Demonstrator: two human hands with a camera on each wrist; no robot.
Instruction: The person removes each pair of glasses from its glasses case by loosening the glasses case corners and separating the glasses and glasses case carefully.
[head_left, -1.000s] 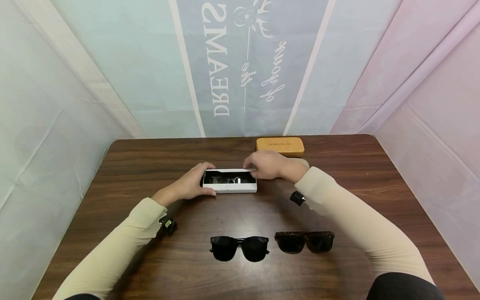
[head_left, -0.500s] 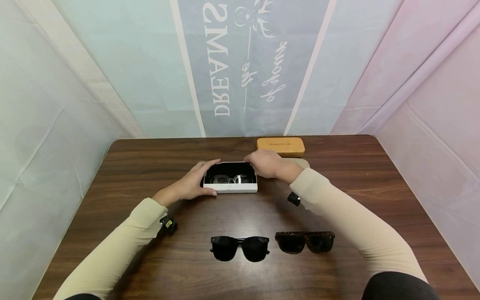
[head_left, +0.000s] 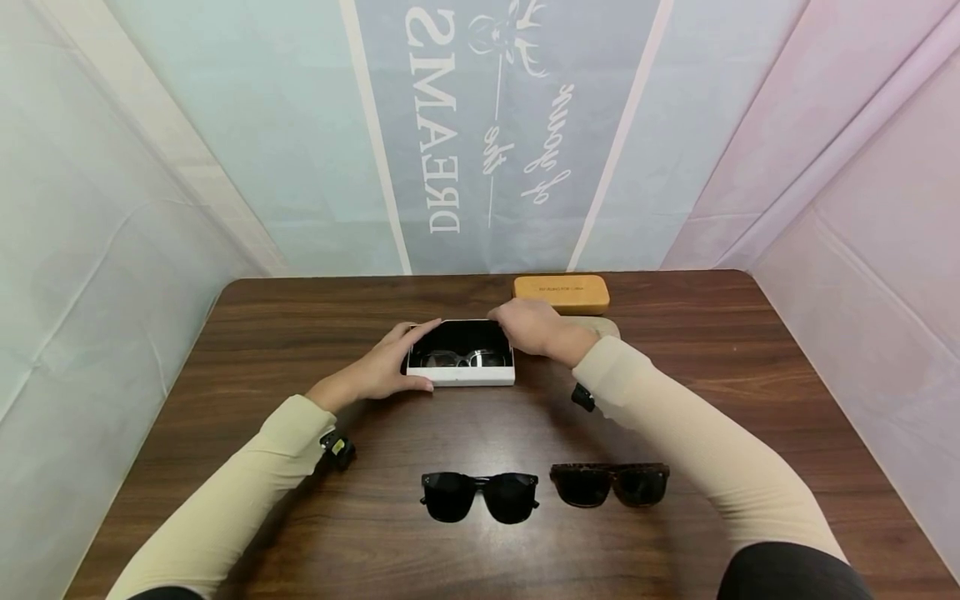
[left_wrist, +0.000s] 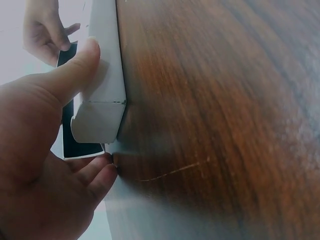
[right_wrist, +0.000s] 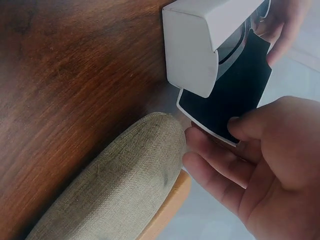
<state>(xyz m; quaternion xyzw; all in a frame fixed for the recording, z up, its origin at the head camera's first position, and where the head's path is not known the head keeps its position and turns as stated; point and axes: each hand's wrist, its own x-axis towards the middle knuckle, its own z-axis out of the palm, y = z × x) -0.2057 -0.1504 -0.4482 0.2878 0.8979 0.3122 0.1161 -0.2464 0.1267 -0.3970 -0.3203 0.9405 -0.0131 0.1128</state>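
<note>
A white glasses case [head_left: 461, 377] with a black lining stands open near the middle of the table, and a pair of glasses [head_left: 483, 359] lies inside. My left hand [head_left: 381, 365] grips its left end, thumb on the front wall and fingers behind the lid, as the left wrist view also shows. At the other end my right hand [head_left: 528, 325] pinches the edge of the raised lid [right_wrist: 225, 107]; its thumb lies on the black inner side in the right wrist view. The lid leans back from the case's body.
A beige fabric case [right_wrist: 120, 185] lies right beside my right hand, partly hidden by the forearm in the head view. Behind it sits a yellow case [head_left: 561, 292]. Black sunglasses [head_left: 480, 497] and tortoiseshell sunglasses [head_left: 609, 486] lie towards the front of the table.
The lid has swung up and back, so the glasses and black lining show more. My right hand moved slightly back with it; the left fingers lifted a little behind the lid.
</note>
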